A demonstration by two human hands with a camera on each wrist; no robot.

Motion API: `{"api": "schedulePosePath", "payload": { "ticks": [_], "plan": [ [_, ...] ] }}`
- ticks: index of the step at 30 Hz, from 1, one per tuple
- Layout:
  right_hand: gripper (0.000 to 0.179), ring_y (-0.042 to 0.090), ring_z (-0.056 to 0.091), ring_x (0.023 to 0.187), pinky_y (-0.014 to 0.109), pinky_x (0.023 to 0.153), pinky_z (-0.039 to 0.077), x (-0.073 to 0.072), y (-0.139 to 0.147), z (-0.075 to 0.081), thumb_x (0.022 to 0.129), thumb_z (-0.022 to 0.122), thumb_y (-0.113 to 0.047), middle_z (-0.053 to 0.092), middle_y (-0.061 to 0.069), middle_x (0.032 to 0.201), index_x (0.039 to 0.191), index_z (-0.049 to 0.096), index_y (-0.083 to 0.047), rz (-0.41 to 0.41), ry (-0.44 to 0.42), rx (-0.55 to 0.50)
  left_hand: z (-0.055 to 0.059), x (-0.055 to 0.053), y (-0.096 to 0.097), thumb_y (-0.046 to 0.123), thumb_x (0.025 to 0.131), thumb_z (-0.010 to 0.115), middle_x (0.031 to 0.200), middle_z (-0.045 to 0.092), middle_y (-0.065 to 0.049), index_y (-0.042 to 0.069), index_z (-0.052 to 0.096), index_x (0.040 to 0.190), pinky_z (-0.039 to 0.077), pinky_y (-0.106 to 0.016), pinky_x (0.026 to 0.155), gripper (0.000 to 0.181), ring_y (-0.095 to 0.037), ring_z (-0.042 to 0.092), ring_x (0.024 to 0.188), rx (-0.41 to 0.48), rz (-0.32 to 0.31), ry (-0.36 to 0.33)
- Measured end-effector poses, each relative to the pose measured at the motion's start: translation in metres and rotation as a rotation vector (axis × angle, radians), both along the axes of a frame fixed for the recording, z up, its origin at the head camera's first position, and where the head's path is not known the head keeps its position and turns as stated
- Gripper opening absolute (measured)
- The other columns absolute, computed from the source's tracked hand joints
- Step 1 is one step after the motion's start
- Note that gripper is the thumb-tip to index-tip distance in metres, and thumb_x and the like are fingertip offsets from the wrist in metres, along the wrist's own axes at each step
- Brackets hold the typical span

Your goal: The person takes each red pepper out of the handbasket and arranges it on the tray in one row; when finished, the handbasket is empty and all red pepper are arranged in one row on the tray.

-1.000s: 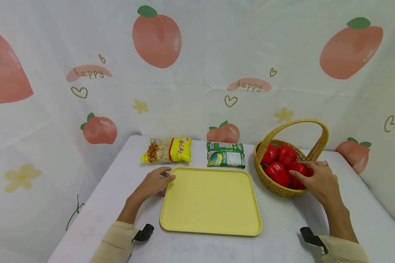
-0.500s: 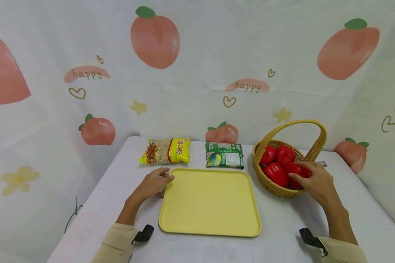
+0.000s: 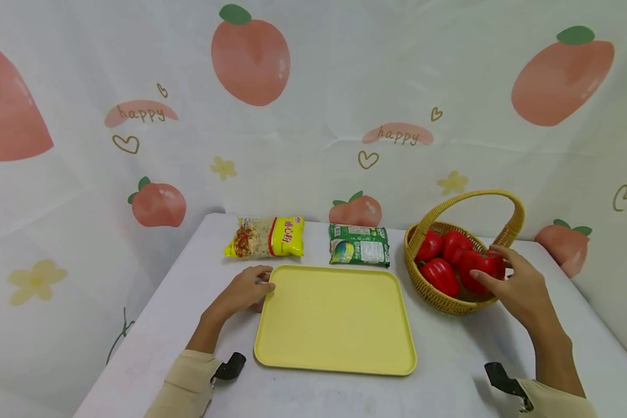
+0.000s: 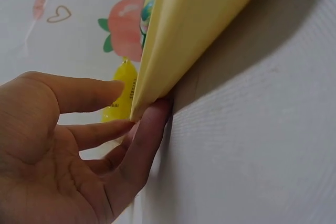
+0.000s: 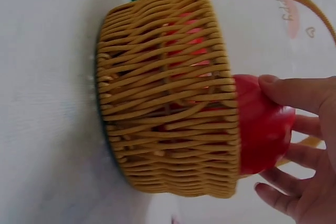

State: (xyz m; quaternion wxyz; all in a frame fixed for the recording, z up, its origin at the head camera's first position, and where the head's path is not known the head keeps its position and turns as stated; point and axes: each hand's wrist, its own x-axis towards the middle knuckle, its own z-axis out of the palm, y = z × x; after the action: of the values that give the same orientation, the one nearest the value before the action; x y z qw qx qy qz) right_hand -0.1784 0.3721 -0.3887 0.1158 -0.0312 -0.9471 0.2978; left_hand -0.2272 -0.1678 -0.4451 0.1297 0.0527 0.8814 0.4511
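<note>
Leftmost, the left hand (image 3: 245,288), its fingers relaxed, touches the left edge of a yellow tray (image 3: 334,319). Farther right, a wicker basket (image 3: 438,301) contains 3 red peppers (image 3: 439,277). Beside them, 1 raised pepper (image 3: 479,270) sits between the gripping thumb and fingers of the right hand (image 3: 525,290), partly above the basket's rim.

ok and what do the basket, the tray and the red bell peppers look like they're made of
Basket: tan woven strands with a slight sheen, so rattan or a plastic imitation.
Tray: probably plastic, given its smooth, even yellow surface and matching raised rim.
Red bell peppers: smooth, glossy red skin; whether real or plastic, I can't tell.
</note>
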Motion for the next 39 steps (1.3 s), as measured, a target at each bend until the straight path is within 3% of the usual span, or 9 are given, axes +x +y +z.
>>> {"api": "schedulePosePath", "payload": {
  "ticks": [2,5,8,14,22,30,34,37,39],
  "plan": [
    [0.080,0.056,0.048,0.124,0.047,0.073,0.065,0.002,0.000,0.004,0.098,0.074,-0.041,0.050,0.037,0.144,0.159,0.041,0.000,0.007,0.029,-0.004,0.001,0.000,-0.001,0.016,0.099,0.066,0.139,0.062,-0.023,-0.003,0.052,0.152,0.064,-0.034,0.071,0.058,-0.028,0.066,0.110,-0.003,-0.017,0.001],
    [0.079,0.052,0.051,0.118,0.017,0.066,0.053,0.005,-0.002,0.010,0.097,0.075,-0.037,0.051,0.035,0.142,0.159,0.042,0.001,0.023,0.077,-0.007,0.003,0.001,-0.002,0.011,0.094,0.066,0.138,0.061,-0.022,-0.002,0.051,0.152,0.063,-0.034,0.073,0.061,-0.029,0.065,0.112,0.002,-0.033,-0.009],
    [0.081,0.049,0.052,0.117,0.006,0.065,0.042,0.007,-0.004,0.014,0.097,0.075,-0.035,0.051,0.033,0.141,0.160,0.040,0.000,0.032,0.106,-0.015,0.005,0.002,-0.003,0.007,0.089,0.066,0.135,0.062,-0.021,-0.002,0.051,0.152,0.063,-0.035,0.071,0.066,-0.029,0.065,0.110,0.017,-0.039,-0.022],
    [0.080,0.045,0.051,0.123,-0.001,0.072,0.040,0.010,-0.010,0.023,0.098,0.075,-0.033,0.051,0.030,0.146,0.163,0.038,-0.005,0.061,0.120,-0.076,0.005,0.001,-0.005,0.006,0.087,0.067,0.131,0.062,-0.019,-0.002,0.052,0.151,0.063,-0.034,0.067,0.066,-0.024,0.066,0.100,0.033,-0.035,-0.035],
    [0.074,-0.002,0.049,0.111,0.007,0.076,0.050,0.016,-0.023,0.027,0.098,0.076,-0.034,0.052,0.022,0.150,0.163,0.044,-0.020,0.132,0.093,-0.153,0.003,0.001,-0.005,0.005,0.087,0.067,0.130,0.062,-0.019,-0.004,0.053,0.150,0.064,-0.035,0.069,0.065,-0.027,0.065,0.108,0.045,-0.028,-0.043],
    [0.070,-0.012,0.055,0.111,0.005,0.082,0.053,0.012,-0.044,0.020,0.097,0.076,-0.021,0.051,0.020,0.153,0.160,0.046,-0.012,0.275,0.103,-0.211,0.000,-0.001,-0.005,0.006,0.087,0.069,0.130,0.063,-0.018,-0.003,0.054,0.149,0.063,-0.034,0.071,0.065,-0.027,0.066,0.111,0.036,-0.029,-0.035],
    [0.067,0.016,0.066,0.113,0.009,0.081,0.055,0.009,-0.059,0.014,0.096,0.078,-0.020,0.056,0.018,0.146,0.157,0.051,-0.013,0.312,0.120,-0.197,0.000,-0.001,-0.005,0.007,0.088,0.070,0.131,0.063,-0.017,-0.002,0.054,0.150,0.063,-0.033,0.070,0.065,-0.026,0.067,0.111,0.042,-0.022,-0.044],
    [0.068,0.040,0.065,0.116,0.011,0.080,0.056,0.007,-0.070,0.010,0.095,0.080,-0.021,0.057,0.020,0.144,0.156,0.051,-0.013,0.332,0.119,-0.193,0.000,-0.001,-0.005,0.007,0.088,0.070,0.131,0.064,-0.017,-0.002,0.054,0.150,0.062,-0.032,0.070,0.064,-0.026,0.067,0.112,0.041,-0.020,-0.044],
    [0.069,0.045,0.061,0.122,0.012,0.081,0.056,0.006,-0.076,0.008,0.094,0.080,-0.021,0.056,0.021,0.147,0.156,0.050,-0.013,0.345,0.109,-0.196,-0.001,0.000,-0.006,0.007,0.088,0.070,0.131,0.064,-0.017,-0.002,0.054,0.150,0.062,-0.032,0.070,0.064,-0.026,0.068,0.112,0.040,-0.020,-0.039]
  ]
}}
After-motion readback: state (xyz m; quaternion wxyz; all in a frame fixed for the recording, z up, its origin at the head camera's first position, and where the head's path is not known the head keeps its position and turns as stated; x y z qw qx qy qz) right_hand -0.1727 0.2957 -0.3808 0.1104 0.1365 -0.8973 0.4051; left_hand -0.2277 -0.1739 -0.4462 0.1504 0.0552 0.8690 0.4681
